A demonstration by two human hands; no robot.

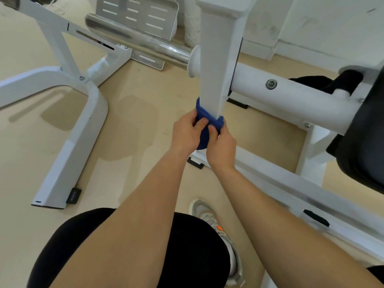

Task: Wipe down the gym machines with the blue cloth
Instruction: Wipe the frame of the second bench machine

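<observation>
1. Grey shoe (207,213) planted on the floor, close against the machine's base rail (291,181).
2. Both in on it: left hand (185,132) and right hand (222,145) curl round the blue cloth (202,114), thumbs pinching, equally near.
3. Cloth's wrapped round the foot of the white post (216,65). Its length runs up and away from the hands, so I'd say the wipe travels that way.
4. Beyond, a chrome bar (135,36) juts left and a black pad (365,142) sits right, crowding the upper run.

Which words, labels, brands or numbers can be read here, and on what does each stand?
None can be read.
The black foot cap on the white frame bears a small pale mark, too small and blurred to read.
The shoe shows an orange tag with no legible text.
</observation>
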